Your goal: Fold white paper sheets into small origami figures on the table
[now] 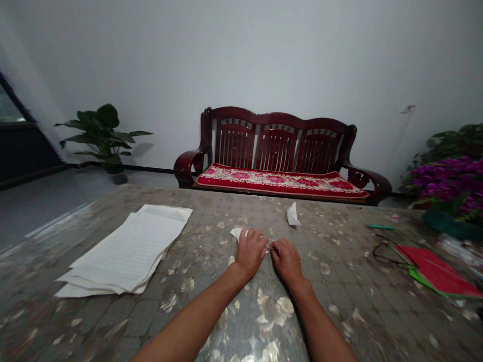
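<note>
Fingers of the left hand (251, 251) and the right hand (287, 261) are bent downward and close together, neither hand spread wide, over a small piece of folded white paper (237, 233) on the tabletop. A corner of that paper sticks out past the left hand, and what looks like its other end shows between the hands, just beside the right fingertips (277, 246). Most of it is hidden beneath the fingers, so I cannot tell whether they pinch it or only press it against the table.

Both forearms enter from the bottom of the head view and reach across the table (339, 296), which has a glossy cover printed with a grid and pale gold flecks. Ahead of the hands and apart from them, a second piece of folded white paper (293, 215) stands in a pointed shape. To the left lies a loose stack of lined paper (128, 251). To the right are black-framed glasses (388, 256), a small green strip (381, 227), and a red sheet (439, 271) over a green one (418, 276), with the glasses touching the red sheet's edge.

Beyond the table stands a dark red wooden bench (275, 136) with a red floral cushion (281, 181), a potted green plant (100, 136) to its left and purple flowers (445, 176) to its right
</note>
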Tool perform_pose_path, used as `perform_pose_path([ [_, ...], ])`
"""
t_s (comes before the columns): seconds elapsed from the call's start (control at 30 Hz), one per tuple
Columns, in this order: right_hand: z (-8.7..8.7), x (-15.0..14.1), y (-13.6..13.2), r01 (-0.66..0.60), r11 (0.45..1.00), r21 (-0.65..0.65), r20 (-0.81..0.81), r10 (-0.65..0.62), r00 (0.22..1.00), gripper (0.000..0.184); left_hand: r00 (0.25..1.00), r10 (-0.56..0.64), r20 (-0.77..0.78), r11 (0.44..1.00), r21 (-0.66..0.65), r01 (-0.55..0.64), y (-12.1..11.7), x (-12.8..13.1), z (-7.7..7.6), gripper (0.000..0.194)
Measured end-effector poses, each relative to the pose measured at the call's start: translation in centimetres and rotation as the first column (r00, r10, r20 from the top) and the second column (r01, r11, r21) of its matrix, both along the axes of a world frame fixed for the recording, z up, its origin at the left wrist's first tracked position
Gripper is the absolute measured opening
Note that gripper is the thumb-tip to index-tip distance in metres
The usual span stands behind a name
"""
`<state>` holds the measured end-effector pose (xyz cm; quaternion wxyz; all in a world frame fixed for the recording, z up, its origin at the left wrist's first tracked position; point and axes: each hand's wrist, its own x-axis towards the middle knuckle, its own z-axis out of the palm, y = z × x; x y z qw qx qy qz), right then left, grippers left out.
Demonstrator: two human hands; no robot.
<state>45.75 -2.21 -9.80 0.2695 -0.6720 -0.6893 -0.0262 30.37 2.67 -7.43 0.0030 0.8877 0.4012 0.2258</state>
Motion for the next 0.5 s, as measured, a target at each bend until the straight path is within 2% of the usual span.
perform_pose_path([
  [0.13,0.2,0.0,-0.4,-0.031,0.999,-0.018,-0.016,0.03,0.999,0.021,0.994,-0.08,-0.071,0.997,-0.007,0.079,0.3,-0.4,-0.6,0.008],
  [0.33,0.5,-0.1,-0.5,-0.056,0.997,-0.047,-0.023,0.055,0.998,0.026,0.987,-0.11,-0.119,0.98,0.151,0.128,0.3,-1.8,-1.1,0.011],
  [0.5,0.5,-0.1,-0.7,-0.066,0.997,-0.05,-0.023,0.065,0.998,0.029,0.982,-0.12,-0.144,0.974,0.172,0.144,1.5,-3.7,-0.6,0.014],
])
